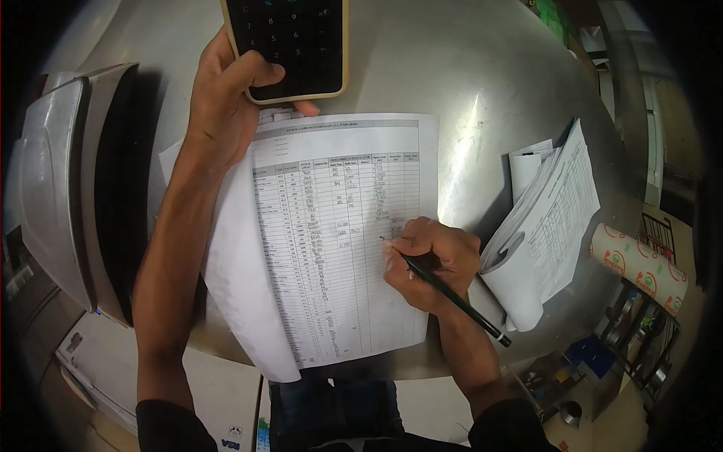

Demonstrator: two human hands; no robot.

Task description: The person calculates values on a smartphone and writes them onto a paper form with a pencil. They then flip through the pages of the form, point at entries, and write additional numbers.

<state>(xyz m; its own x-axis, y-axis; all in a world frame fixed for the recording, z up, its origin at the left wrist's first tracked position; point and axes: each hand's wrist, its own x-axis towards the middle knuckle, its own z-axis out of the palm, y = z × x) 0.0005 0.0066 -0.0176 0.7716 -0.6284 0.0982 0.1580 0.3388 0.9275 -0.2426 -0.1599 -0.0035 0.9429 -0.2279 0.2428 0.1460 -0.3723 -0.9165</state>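
My left hand [233, 83] is wrapped round a phone [297, 45] in a pale yellow case, its thumb over the lower keys of a calculator screen. Below the phone lies a printed stock sheet [339, 151] with a table filled in by handwriting, its left side curling over. In my right hand [437, 264] is a dark pencil [459, 300], gripped near the point. The tip sits at the sheet's right-hand columns, beside handwritten figures, and the pencil's back end slants down to the right.
A metal table [422, 60] carries the papers. To the right, a stack of curled printed sheets [553, 218] stands near the edge. A grey and black machine [56, 196] is at the left. Beyond the right edge are a patterned paper roll [639, 269] and a blue item [591, 356].
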